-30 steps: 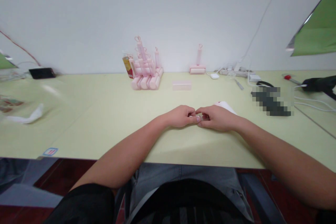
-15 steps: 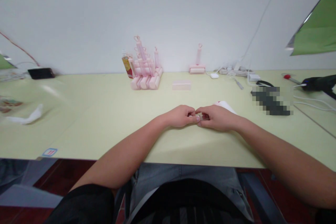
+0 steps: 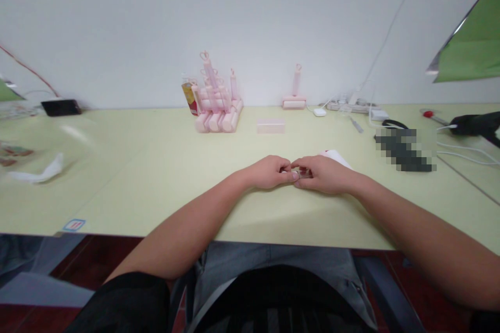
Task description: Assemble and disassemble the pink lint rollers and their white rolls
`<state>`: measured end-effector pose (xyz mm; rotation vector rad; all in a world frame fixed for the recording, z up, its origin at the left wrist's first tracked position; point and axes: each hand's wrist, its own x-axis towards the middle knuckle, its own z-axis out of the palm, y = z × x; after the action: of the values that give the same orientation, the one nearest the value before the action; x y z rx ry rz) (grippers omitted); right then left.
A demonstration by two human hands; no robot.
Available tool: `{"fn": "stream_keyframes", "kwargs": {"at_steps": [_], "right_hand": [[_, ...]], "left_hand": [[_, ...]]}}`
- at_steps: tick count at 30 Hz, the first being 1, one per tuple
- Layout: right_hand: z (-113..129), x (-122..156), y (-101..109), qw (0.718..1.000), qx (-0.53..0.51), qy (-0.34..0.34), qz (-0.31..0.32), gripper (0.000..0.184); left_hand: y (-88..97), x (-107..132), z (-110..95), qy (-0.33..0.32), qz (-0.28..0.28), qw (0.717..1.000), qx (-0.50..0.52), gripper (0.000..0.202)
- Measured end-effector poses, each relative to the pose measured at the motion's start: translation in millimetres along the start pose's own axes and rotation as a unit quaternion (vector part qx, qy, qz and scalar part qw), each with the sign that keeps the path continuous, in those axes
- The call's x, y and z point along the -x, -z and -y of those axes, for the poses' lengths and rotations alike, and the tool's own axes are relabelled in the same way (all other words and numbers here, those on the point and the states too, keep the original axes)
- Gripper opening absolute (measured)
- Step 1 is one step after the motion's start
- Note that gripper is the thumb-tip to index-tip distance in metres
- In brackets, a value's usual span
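Note:
My left hand [image 3: 269,173] and my right hand [image 3: 327,175] meet just above the pale yellow tabletop [image 3: 164,166]. Between their fingertips is a small clear and whitish piece [image 3: 303,173], mostly hidden, its kind too small to make out. The left fingers are curled in, with the thumb pressed to this piece. My right thumb and fingers close around its other side. Behind the right hand lies a white flat item [image 3: 336,157] with a bit of red, partly covered by that hand. Farther back rests a translucent pale pink cover [image 3: 270,126].
Pink lint rollers [image 3: 219,114] are piled by the wall beside a yellow-and-red drink carton [image 3: 190,98]. One pink lint roller [image 3: 294,101] stands apart. To the right are a power strip [image 3: 351,106], cables and a blurred-out dark item [image 3: 404,151]. White tissue [image 3: 42,170] lies left.
Almost nothing differs. Both hands keep the same place and hold; the whole view has shifted very slightly.

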<state>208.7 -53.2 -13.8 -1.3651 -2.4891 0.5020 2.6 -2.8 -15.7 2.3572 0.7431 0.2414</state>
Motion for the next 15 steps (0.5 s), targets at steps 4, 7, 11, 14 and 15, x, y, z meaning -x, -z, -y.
{"fn": "stream_keyframes", "kwargs": {"at_steps": [4,7,11,14,15], "right_hand": [[0.5,0.5,0.4,1.0,-0.003,-0.007,0.005,0.033],[0.8,0.7,0.6,1.0,0.0,-0.011,0.006,0.033],[1.9,1.0,1.3,1.0,-0.002,-0.013,0.008,0.034],[3.1,1.2,2.0,1.0,0.0,-0.019,0.01,0.035],[3.3,1.2,2.1,1.0,0.002,-0.021,0.011,0.035]], "left_hand": [[-0.1,-0.1,-0.2,0.006,0.001,1.0,-0.004,0.043],[0.2,-0.1,-1.0,0.008,0.001,1.0,-0.004,0.043],[0.6,0.3,-1.8,0.008,-0.001,1.0,-0.002,0.044],[0.8,0.4,-1.5,0.006,0.001,1.0,0.001,0.044],[0.8,0.4,-1.2,0.004,0.001,1.0,0.001,0.044]]}}
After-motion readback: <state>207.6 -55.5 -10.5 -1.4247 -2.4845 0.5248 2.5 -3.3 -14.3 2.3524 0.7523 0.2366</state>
